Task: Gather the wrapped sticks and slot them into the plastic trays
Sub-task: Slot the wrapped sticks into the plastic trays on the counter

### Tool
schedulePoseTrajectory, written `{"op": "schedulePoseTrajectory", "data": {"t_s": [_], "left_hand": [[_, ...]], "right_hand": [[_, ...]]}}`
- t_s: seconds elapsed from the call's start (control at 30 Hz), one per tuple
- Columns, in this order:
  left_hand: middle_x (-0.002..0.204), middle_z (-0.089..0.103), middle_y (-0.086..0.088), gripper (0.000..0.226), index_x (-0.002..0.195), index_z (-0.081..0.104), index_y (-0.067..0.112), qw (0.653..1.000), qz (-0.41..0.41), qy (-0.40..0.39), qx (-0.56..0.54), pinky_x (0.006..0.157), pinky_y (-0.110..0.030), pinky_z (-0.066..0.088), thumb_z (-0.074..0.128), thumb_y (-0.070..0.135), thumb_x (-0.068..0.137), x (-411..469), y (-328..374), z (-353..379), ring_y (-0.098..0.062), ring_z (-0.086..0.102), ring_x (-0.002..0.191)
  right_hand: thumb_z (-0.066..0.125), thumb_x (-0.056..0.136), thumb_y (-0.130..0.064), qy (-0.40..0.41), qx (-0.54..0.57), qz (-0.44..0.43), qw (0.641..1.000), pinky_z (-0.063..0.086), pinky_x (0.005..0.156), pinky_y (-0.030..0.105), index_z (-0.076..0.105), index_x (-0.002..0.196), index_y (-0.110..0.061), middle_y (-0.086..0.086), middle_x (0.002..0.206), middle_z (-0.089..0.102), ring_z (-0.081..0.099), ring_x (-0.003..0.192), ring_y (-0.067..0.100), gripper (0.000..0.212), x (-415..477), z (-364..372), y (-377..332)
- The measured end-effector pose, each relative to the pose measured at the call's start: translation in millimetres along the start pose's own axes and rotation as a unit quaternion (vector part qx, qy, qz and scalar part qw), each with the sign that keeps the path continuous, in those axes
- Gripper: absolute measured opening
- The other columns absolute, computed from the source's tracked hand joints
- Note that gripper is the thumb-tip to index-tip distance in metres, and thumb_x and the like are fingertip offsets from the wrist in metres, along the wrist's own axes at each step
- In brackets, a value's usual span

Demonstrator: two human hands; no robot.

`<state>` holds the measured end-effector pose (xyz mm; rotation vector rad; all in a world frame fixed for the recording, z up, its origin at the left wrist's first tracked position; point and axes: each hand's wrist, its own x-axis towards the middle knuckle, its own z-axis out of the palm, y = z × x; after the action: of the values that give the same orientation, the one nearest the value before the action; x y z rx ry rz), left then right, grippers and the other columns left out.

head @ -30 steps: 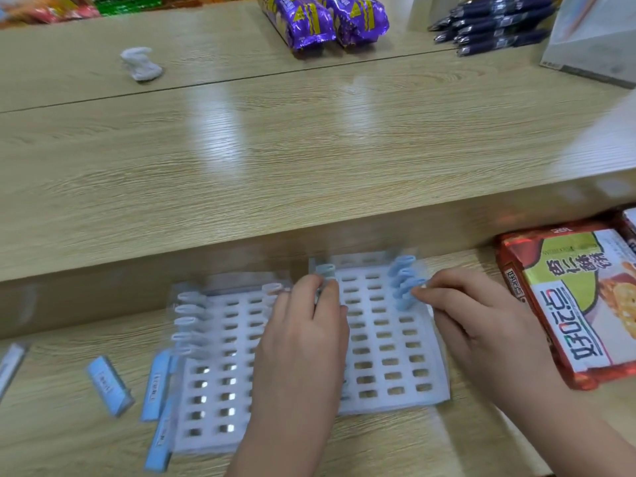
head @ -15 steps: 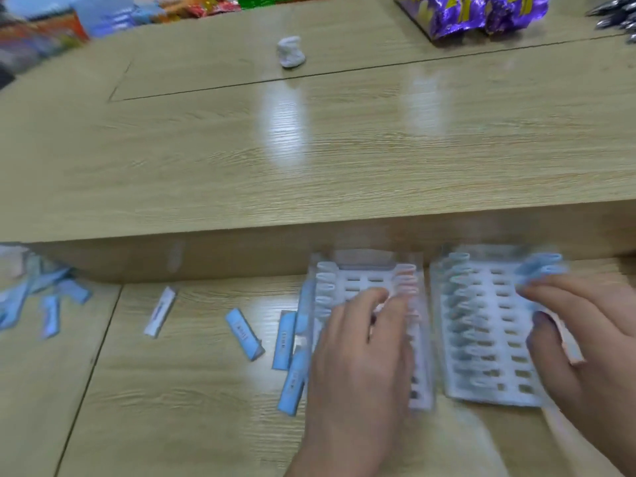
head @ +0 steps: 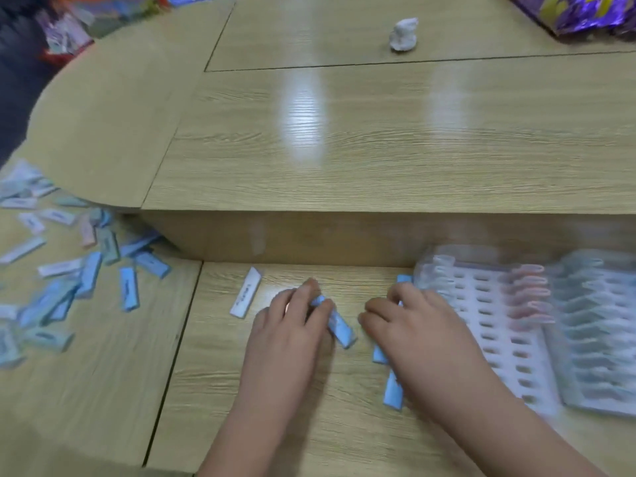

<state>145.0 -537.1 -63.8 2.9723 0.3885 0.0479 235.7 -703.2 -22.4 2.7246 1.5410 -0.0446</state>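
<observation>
Hands (head: pixel 289 333) (head: pixel 421 333) on sticks (head: pixel 340 328), beside part-filled trays (head: pixel 499 325)

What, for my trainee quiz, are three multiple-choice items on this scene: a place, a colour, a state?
1. The plastic trays lie: A far left; B at right; C on the upper ledge.
2. The stick in the left hand is: A blue; B red; C green.
3. The left hand: A lies flat; B grips the stick; C lifts a tray.
Key: B, they sit by the frame's right edge; A, its wrapper is pale blue; B, fingers curl round it.
</observation>
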Motion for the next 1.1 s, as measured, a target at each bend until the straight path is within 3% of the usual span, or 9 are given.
{"op": "schedulePoseTrajectory", "data": {"t_s": [0.13,0.23,0.37,0.57,0.63,0.8,0.9,1.0,1.1], "left_hand": [[0.108,0.072,-0.004,0.032,0.093,0.073,0.015,0.999,-0.041,0.024,0.019,0.067,-0.042,0.054,0.089,0.009,0.065,5.0,-17.8,-8.9,-0.032,0.067,0.092],[0.089,0.068,-0.003,0.021,0.087,0.069,0.015,0.997,-0.072,0.017,0.005,0.066,-0.041,0.050,0.085,0.013,0.074,5.3,-26.3,-12.3,-0.031,0.063,0.081],[0.097,0.060,0.004,0.016,0.105,0.065,0.024,0.986,-0.136,-0.002,-0.091,0.072,-0.036,0.045,0.067,0.028,0.090,5.5,-29.5,-15.3,-0.023,0.057,0.093],[0.079,0.064,0.009,0.009,0.082,0.067,0.034,0.924,-0.241,0.043,-0.295,0.064,-0.028,0.047,0.067,0.031,0.091,4.8,-32.8,-22.3,-0.006,0.060,0.073],[0.077,0.069,0.018,0.013,0.080,0.068,0.035,0.889,-0.247,0.045,-0.382,0.064,-0.027,0.049,0.068,0.032,0.092,3.0,-27.8,-29.2,-0.003,0.063,0.071],[0.080,0.073,0.011,0.012,0.088,0.073,0.036,0.828,-0.202,0.016,-0.524,0.064,-0.030,0.053,0.070,0.025,0.092,6.7,15.7,-53.6,-0.010,0.069,0.070],[0.083,0.075,0.006,0.021,0.089,0.073,0.041,0.803,-0.164,-0.009,-0.573,0.061,-0.027,0.057,0.070,0.020,0.091,15.0,56.7,-66.2,-0.011,0.073,0.072],[0.083,0.075,0.006,0.027,0.088,0.073,0.043,0.789,-0.131,-0.039,-0.599,0.059,-0.021,0.056,0.070,0.016,0.092,21.8,100.4,-71.5,-0.013,0.075,0.073],[0.080,0.075,0.006,0.029,0.087,0.071,0.043,0.782,-0.114,-0.060,-0.610,0.059,-0.026,0.059,0.072,0.014,0.089,27.3,146.5,-71.3,-0.013,0.075,0.074]], "right_hand": [[0.079,0.054,-0.017,-0.071,-0.052,0.006,0.996,0.034,0.060,0.032,0.063,0.060,-0.025,-0.009,0.060,0.055,0.056,0.074,0.020,0.019,22.3,3.0,-2.4],[0.079,0.066,-0.022,-0.096,-0.061,0.019,0.993,0.026,0.066,0.032,0.065,0.075,-0.027,-0.010,0.072,0.058,0.053,0.084,0.020,0.017,39.0,7.2,-6.1],[0.055,0.093,-0.044,-0.076,-0.014,0.039,0.996,0.029,0.072,0.034,0.060,0.104,-0.027,-0.007,0.100,0.061,0.050,0.100,0.022,0.021,61.0,11.6,-15.4],[0.047,0.095,-0.053,-0.019,0.142,0.091,0.986,0.042,0.070,0.031,0.043,0.095,-0.034,-0.012,0.096,0.057,0.054,0.099,0.015,0.019,53.5,-7.2,-11.5],[0.042,0.092,-0.056,0.016,0.189,0.109,0.976,0.046,0.068,0.032,0.050,0.102,-0.036,-0.015,0.092,0.059,0.059,0.091,0.011,0.023,38.9,-19.3,0.4],[0.068,0.087,-0.028,0.102,0.370,0.173,0.907,0.039,0.064,0.004,0.073,0.099,-0.042,-0.029,0.078,0.063,0.057,0.074,-0.012,0.019,-15.7,-44.7,38.7],[0.065,0.084,-0.031,0.113,0.432,0.217,0.868,0.043,0.047,0.014,0.065,0.100,-0.055,-0.024,0.083,0.066,0.059,0.057,0.004,0.029,-52.0,-52.0,66.0],[0.077,0.075,-0.035,0.162,0.517,0.255,0.801,0.056,0.061,0.025,0.063,0.100,-0.048,-0.013,0.083,0.071,0.065,0.064,0.008,0.032,-86.8,-56.2,93.3],[0.083,0.060,-0.054,0.227,0.560,0.285,0.744,0.055,0.054,0.023,0.065,0.095,-0.040,-0.005,0.077,0.072,0.067,0.063,0.012,0.042,-125.5,-63.3,124.3]]}}
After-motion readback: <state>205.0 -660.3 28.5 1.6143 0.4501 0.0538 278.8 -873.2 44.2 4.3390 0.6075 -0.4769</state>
